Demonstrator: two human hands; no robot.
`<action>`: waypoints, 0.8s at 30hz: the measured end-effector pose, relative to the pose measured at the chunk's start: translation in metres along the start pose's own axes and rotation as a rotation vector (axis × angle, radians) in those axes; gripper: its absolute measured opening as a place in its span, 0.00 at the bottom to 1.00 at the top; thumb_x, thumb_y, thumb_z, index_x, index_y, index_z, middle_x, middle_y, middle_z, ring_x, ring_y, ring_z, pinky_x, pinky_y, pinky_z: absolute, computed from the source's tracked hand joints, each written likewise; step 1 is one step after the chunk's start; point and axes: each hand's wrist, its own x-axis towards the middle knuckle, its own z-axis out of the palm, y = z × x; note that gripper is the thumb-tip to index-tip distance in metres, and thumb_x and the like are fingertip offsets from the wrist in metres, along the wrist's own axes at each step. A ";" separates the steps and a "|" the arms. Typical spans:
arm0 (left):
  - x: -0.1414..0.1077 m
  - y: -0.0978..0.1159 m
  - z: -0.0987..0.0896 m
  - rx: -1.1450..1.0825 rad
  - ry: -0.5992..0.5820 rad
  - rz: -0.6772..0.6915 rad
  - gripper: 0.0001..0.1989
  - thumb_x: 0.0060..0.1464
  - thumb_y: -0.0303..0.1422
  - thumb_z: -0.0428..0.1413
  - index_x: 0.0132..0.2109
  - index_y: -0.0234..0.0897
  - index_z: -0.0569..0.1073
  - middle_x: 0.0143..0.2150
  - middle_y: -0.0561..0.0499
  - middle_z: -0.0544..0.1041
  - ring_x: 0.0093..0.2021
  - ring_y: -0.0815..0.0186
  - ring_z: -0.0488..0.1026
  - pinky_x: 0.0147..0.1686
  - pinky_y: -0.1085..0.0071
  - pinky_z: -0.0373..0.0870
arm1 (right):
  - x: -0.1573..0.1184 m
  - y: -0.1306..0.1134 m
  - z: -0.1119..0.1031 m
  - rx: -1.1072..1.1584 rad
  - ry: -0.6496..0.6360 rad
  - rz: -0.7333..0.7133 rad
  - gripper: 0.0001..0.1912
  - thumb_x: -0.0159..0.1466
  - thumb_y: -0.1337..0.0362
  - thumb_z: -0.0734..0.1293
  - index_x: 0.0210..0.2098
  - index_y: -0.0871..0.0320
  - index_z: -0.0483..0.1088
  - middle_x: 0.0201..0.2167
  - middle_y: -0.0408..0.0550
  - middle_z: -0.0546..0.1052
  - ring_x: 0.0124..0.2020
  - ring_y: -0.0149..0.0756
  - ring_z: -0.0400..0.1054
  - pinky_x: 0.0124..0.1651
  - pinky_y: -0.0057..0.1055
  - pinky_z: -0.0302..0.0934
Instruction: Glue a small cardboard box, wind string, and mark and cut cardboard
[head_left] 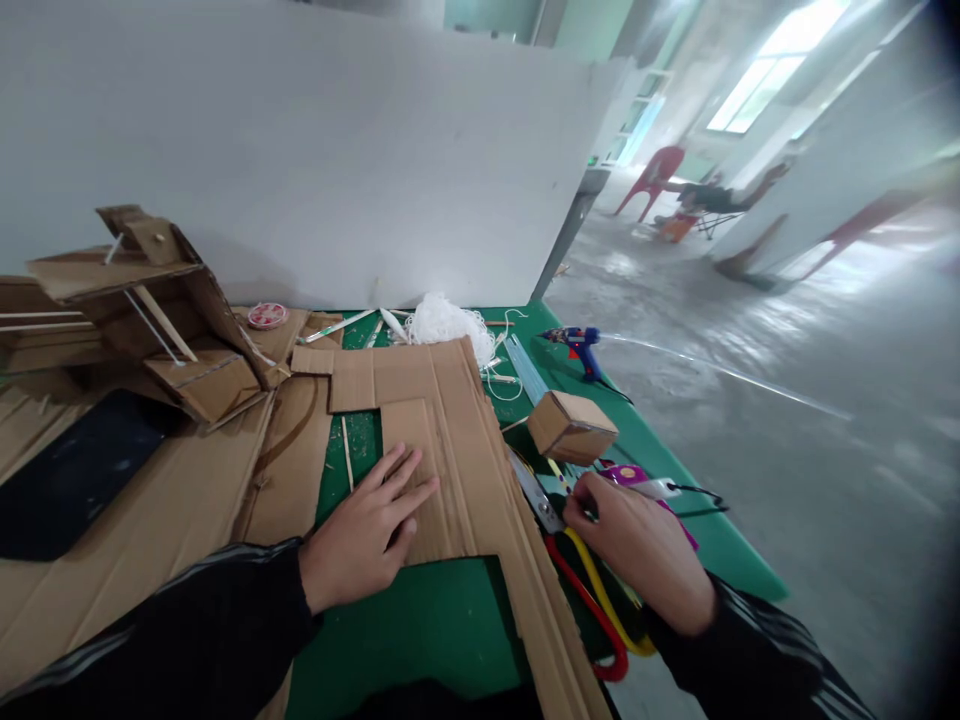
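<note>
My left hand lies with fingers spread on a flat cut cardboard sheet, pressing a smaller rectangular cardboard piece against it. To the right of the sheet, my right hand has thumb and fingers pinched at a thin, patterned yellow-and-white stick that looks like a pencil; the fingers hide much of it. Beside and partly beneath this hand lie large scissors with one red and one yellow handle. A small closed cardboard box sits just beyond the right hand.
A cardboard construction with sticks stands at left, near a black flat object. White string lies heaped at the back before a white panel. A blue glue gun and a purple item lie near the green table's right edge.
</note>
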 end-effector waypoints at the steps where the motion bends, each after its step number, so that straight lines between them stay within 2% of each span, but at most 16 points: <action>1: 0.000 0.000 0.000 -0.010 0.012 0.002 0.27 0.65 0.29 0.43 0.69 0.46 0.54 0.74 0.52 0.43 0.73 0.53 0.36 0.66 0.49 0.53 | -0.001 0.002 -0.001 0.026 0.004 -0.019 0.07 0.63 0.61 0.60 0.29 0.54 0.65 0.27 0.45 0.77 0.30 0.42 0.73 0.28 0.32 0.47; 4: 0.000 0.000 0.001 -0.029 0.036 0.008 0.27 0.64 0.28 0.44 0.68 0.45 0.56 0.74 0.52 0.45 0.72 0.53 0.38 0.66 0.49 0.54 | -0.001 0.009 -0.002 0.132 -0.012 -0.080 0.06 0.62 0.62 0.61 0.30 0.54 0.66 0.27 0.44 0.77 0.29 0.40 0.71 0.29 0.31 0.49; 8: 0.000 0.000 0.001 -0.030 0.028 0.001 0.27 0.63 0.27 0.45 0.68 0.46 0.56 0.74 0.52 0.45 0.72 0.53 0.38 0.65 0.48 0.55 | 0.004 0.016 -0.001 0.321 -0.112 -0.194 0.06 0.62 0.63 0.61 0.29 0.54 0.67 0.24 0.42 0.76 0.25 0.35 0.68 0.27 0.30 0.51; 12: 0.000 0.001 0.002 -0.048 0.057 0.009 0.28 0.62 0.26 0.46 0.68 0.46 0.57 0.73 0.52 0.45 0.72 0.52 0.38 0.65 0.47 0.55 | 0.011 0.014 0.000 0.413 -0.089 -0.222 0.06 0.62 0.63 0.61 0.30 0.54 0.67 0.24 0.42 0.75 0.25 0.35 0.68 0.29 0.30 0.55; 14: 0.000 0.001 0.001 -0.048 0.052 0.003 0.28 0.62 0.26 0.46 0.68 0.46 0.57 0.73 0.52 0.46 0.72 0.53 0.38 0.65 0.48 0.55 | 0.013 0.012 -0.005 0.535 -0.017 -0.245 0.06 0.63 0.61 0.61 0.35 0.54 0.68 0.26 0.42 0.75 0.27 0.35 0.69 0.31 0.30 0.59; 17: 0.001 0.003 0.000 -0.045 0.037 -0.007 0.28 0.62 0.26 0.46 0.68 0.46 0.58 0.73 0.52 0.46 0.72 0.54 0.37 0.66 0.49 0.53 | 0.013 0.008 -0.023 0.724 0.248 -0.209 0.14 0.62 0.58 0.63 0.46 0.55 0.70 0.30 0.45 0.75 0.27 0.35 0.68 0.33 0.31 0.62; 19: 0.001 0.004 0.000 -0.043 0.038 -0.010 0.28 0.61 0.26 0.46 0.67 0.46 0.58 0.73 0.51 0.46 0.72 0.54 0.37 0.66 0.49 0.53 | 0.012 0.003 -0.041 0.878 0.398 -0.158 0.14 0.61 0.58 0.65 0.46 0.54 0.72 0.31 0.46 0.75 0.28 0.36 0.68 0.34 0.32 0.63; 20: 0.001 0.004 0.000 -0.040 0.039 -0.012 0.28 0.61 0.26 0.47 0.67 0.46 0.58 0.73 0.51 0.47 0.72 0.54 0.38 0.66 0.49 0.53 | 0.013 -0.002 -0.052 1.017 0.409 -0.145 0.13 0.61 0.58 0.66 0.44 0.53 0.73 0.30 0.46 0.75 0.28 0.36 0.69 0.34 0.33 0.64; 22: 0.001 0.003 -0.001 -0.032 0.049 -0.015 0.28 0.60 0.26 0.48 0.66 0.46 0.60 0.73 0.51 0.49 0.72 0.54 0.40 0.66 0.50 0.55 | 0.016 -0.014 -0.072 1.430 0.326 -0.145 0.13 0.64 0.58 0.62 0.46 0.52 0.72 0.32 0.47 0.77 0.30 0.38 0.72 0.32 0.34 0.66; 23: 0.002 0.003 -0.002 -0.028 0.056 -0.016 0.28 0.59 0.26 0.49 0.66 0.46 0.61 0.72 0.52 0.50 0.72 0.54 0.42 0.65 0.50 0.56 | 0.020 -0.023 -0.080 1.589 0.230 -0.176 0.14 0.63 0.57 0.63 0.46 0.52 0.71 0.36 0.49 0.78 0.36 0.42 0.74 0.33 0.36 0.67; 24: 0.004 0.003 -0.004 -0.021 0.064 -0.015 0.28 0.58 0.27 0.50 0.65 0.46 0.63 0.72 0.52 0.52 0.71 0.53 0.44 0.65 0.50 0.57 | 0.025 -0.033 -0.086 1.677 0.155 -0.229 0.12 0.61 0.58 0.66 0.43 0.52 0.71 0.38 0.49 0.78 0.37 0.43 0.74 0.31 0.34 0.67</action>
